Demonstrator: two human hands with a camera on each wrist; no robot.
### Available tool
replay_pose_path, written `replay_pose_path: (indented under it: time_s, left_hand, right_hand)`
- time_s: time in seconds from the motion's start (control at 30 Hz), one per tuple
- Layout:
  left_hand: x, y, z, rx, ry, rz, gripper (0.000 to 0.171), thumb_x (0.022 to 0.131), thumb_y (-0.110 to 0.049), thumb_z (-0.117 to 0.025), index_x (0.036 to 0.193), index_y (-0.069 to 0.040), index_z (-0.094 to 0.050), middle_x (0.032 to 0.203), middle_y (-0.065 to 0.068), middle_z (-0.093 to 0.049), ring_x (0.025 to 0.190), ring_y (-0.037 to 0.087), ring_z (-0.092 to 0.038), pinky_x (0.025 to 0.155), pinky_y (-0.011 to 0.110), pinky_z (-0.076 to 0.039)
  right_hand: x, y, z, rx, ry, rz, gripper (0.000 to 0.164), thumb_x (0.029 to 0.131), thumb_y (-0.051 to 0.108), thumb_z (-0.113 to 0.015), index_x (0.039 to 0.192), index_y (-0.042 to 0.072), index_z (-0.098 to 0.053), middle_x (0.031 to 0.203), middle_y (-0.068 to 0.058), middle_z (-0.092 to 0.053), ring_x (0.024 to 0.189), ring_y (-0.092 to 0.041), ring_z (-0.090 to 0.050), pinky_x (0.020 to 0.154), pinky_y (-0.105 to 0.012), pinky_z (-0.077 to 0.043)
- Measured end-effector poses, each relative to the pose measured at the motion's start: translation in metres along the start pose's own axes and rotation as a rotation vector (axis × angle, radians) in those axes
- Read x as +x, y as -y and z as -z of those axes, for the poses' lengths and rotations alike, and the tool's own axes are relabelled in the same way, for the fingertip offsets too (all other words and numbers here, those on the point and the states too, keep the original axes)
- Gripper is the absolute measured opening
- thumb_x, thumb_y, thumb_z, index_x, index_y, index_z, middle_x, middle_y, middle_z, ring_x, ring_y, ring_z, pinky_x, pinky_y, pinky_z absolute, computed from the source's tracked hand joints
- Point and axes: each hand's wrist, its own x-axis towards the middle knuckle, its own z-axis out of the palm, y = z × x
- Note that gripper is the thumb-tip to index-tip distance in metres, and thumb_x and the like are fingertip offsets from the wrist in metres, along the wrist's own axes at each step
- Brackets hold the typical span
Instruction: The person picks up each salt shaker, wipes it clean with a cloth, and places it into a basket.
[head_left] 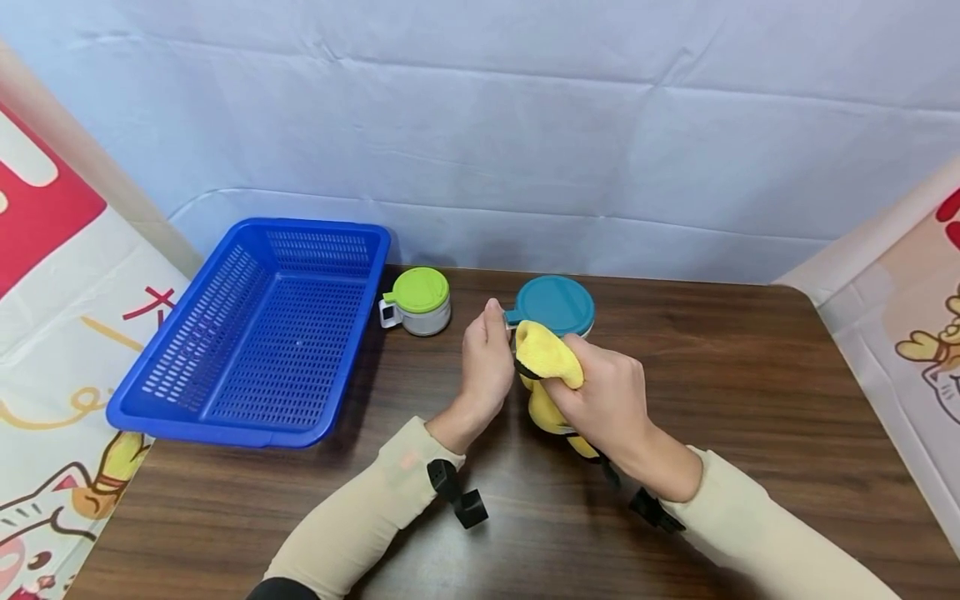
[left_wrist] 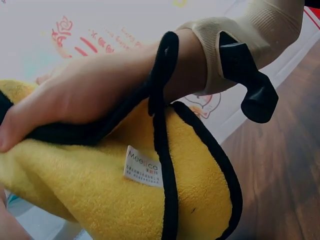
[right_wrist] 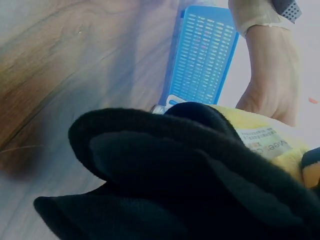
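Observation:
A jar with a teal lid [head_left: 555, 304] stands at the middle of the table, its body mostly hidden behind my hands and the cloth. My left hand [head_left: 486, 358] grips it at the handle side, thumb pointing up; the fingers are partly hidden. In my right hand [head_left: 606, 392] is a bunched yellow cloth [head_left: 547, 354] with black edging, held against the front of the jar. The left wrist view shows the cloth's loose folds [left_wrist: 200, 175] hanging below the right hand, with a white label [left_wrist: 143, 166] on them. Dark cloth folds fill much of the right wrist view.
To the left of the jar stands a smaller jar with a lime-green lid [head_left: 420, 290] and a pale body. A blue perforated basket [head_left: 375, 275] sits at the table's left. Behind the wooden table [head_left: 712, 358] hangs a pale sheet [head_left: 480, 150]; printed sheets flank both sides.

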Motion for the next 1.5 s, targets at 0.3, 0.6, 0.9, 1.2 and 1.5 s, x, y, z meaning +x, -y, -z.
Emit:
replay_pose_path:
  time_s: [0.3, 0.6, 0.9, 1.2, 1.5]
  left_hand:
    - [-0.001, 0.001, -0.001, 0.043, 0.01, -0.039, 0.051, 0.113, -0.03, -0.032, 0.065, -0.013, -0.037, 0.059, -0.001, -0.033, 0.052, 0.015, -0.032, 0.053, 0.026, -0.03]
    - [-0.002, 0.002, 0.001, 0.062, 0.011, -0.056, 0.051, 0.113, -0.028, -0.032, 0.065, -0.013, -0.037, 0.058, -0.002, -0.033, 0.052, 0.014, -0.031, 0.053, 0.026, -0.029]
    - [-0.002, 0.002, 0.001, 0.062, 0.016, -0.054, 0.052, 0.113, -0.029, -0.032, 0.064, -0.013, -0.037, 0.058, -0.001, -0.034, 0.052, 0.015, -0.032, 0.055, 0.026, -0.029]
    - [-0.002, 0.001, 0.003, 0.078, 0.005, -0.023, 0.052, 0.113, -0.031, -0.033, 0.064, -0.013, -0.038, 0.056, 0.0, -0.033, 0.051, 0.016, -0.032, 0.052, 0.028, -0.028]
    - [-0.001, 0.001, 0.004, 0.089, 0.011, -0.008, 0.051, 0.113, -0.031, -0.033, 0.065, -0.013, -0.039, 0.057, 0.0, -0.033, 0.052, 0.017, -0.033, 0.053, 0.028, -0.028]
  right_hand:
    - [0.002, -0.001, -0.001, -0.075, 0.038, -0.059, 0.034, 0.083, 0.023, -0.076, 0.069, 0.012, -0.047, 0.054, 0.005, -0.035, 0.042, -0.009, -0.031, 0.039, -0.029, -0.029]
    - [0.004, 0.0, -0.001, -0.114, 0.03, -0.039, 0.035, 0.081, 0.017, -0.073, 0.067, 0.013, -0.042, 0.054, 0.005, -0.031, 0.042, -0.009, -0.025, 0.038, -0.028, -0.025]
    - [0.004, -0.002, 0.003, -0.117, 0.032, -0.033, 0.034, 0.081, 0.016, -0.073, 0.067, 0.013, -0.043, 0.054, 0.004, -0.031, 0.043, -0.009, -0.026, 0.039, -0.029, -0.026]
    - [0.002, -0.004, 0.005, -0.104, 0.047, -0.042, 0.033, 0.079, 0.014, -0.075, 0.068, 0.013, -0.044, 0.055, 0.004, -0.033, 0.043, -0.009, -0.029, 0.04, -0.029, -0.028]
    - [0.0, -0.008, 0.012, -0.08, 0.045, -0.061, 0.029, 0.077, 0.014, -0.08, 0.071, 0.012, -0.052, 0.056, 0.003, -0.04, 0.046, -0.009, -0.036, 0.043, -0.031, -0.034]
